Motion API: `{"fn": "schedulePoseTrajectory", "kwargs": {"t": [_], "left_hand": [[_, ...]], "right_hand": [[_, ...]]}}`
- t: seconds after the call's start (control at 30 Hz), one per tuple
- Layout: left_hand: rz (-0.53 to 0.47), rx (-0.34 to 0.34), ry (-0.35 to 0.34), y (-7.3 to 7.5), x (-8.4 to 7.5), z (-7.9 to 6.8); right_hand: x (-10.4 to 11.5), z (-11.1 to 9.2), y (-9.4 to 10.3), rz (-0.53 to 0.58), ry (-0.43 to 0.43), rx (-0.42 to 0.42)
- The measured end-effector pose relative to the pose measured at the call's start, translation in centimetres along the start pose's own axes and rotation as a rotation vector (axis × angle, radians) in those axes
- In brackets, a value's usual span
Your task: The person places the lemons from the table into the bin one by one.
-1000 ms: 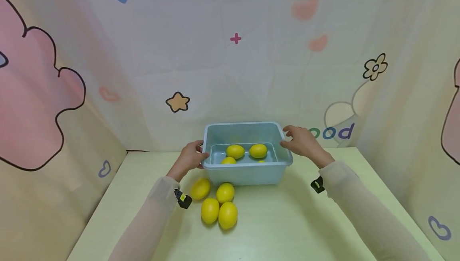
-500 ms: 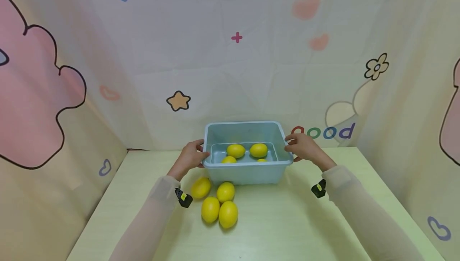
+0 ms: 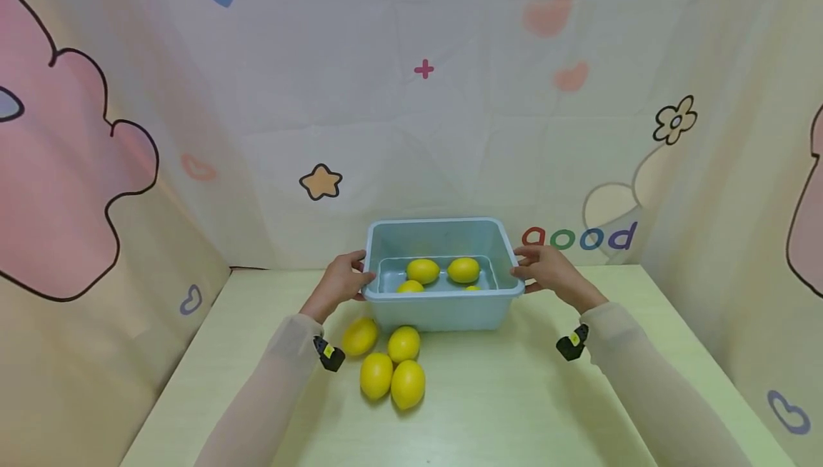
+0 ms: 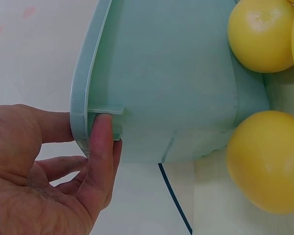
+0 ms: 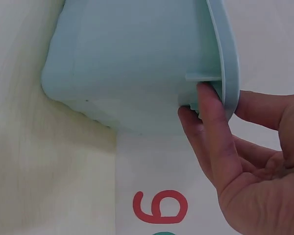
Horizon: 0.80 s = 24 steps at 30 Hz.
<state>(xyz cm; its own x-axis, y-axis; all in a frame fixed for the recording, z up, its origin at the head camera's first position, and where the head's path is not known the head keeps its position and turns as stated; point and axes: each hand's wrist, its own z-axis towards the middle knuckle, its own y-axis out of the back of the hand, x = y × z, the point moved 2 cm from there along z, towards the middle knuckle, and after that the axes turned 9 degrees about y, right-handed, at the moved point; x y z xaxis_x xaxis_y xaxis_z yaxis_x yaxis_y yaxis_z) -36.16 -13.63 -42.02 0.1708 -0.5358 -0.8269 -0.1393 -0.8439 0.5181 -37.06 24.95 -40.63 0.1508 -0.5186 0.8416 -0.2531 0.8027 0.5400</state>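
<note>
A light blue plastic basin (image 3: 444,311) stands at the back of the table, with several yellow lemons (image 3: 423,271) lying inside, some partly hidden by its front wall. My left hand (image 3: 337,281) grips its left rim; in the left wrist view the fingers (image 4: 102,147) curl up under the lip and the thumb lies over the outer edge. At the opposite end my right hand (image 3: 548,273) holds the right rim the same way, its fingers (image 5: 216,132) tucked beneath the lip. Several more lemons (image 3: 408,385) lie on the table just in front of the basin's left half.
The pale wooden table (image 3: 514,410) runs back to a printed fabric curtain (image 3: 411,138) close behind the basin. Side curtains (image 3: 759,238) flank both edges. A black wrist camera (image 3: 329,354) sits on the left sleeve and another black camera (image 3: 572,343) on the right.
My right hand has moved from just at the basin's right rim, fingers raised, down and slightly toward me to grip it. The left hand, basin and lemons keep their places.
</note>
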Motion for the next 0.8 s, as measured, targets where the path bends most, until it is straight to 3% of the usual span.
{"fn": "schedulePoseTrajectory", "kwargs": {"t": [0.4,0.67,0.8], "left_hand": [[0.014,-0.019,0.0,0.13,0.05,-0.16],[0.034,-0.022,-0.005,-0.74,-0.09,-0.37],[0.031,-0.057,-0.014,-0.1,0.08,-0.79]], "right_hand": [[-0.24,0.21,-0.46,0.004,-0.035,-0.039],[-0.72,-0.62,-0.39,0.013,-0.052,-0.047],[-0.1,-0.09,-0.58,0.002,-0.044,-0.049]]}}
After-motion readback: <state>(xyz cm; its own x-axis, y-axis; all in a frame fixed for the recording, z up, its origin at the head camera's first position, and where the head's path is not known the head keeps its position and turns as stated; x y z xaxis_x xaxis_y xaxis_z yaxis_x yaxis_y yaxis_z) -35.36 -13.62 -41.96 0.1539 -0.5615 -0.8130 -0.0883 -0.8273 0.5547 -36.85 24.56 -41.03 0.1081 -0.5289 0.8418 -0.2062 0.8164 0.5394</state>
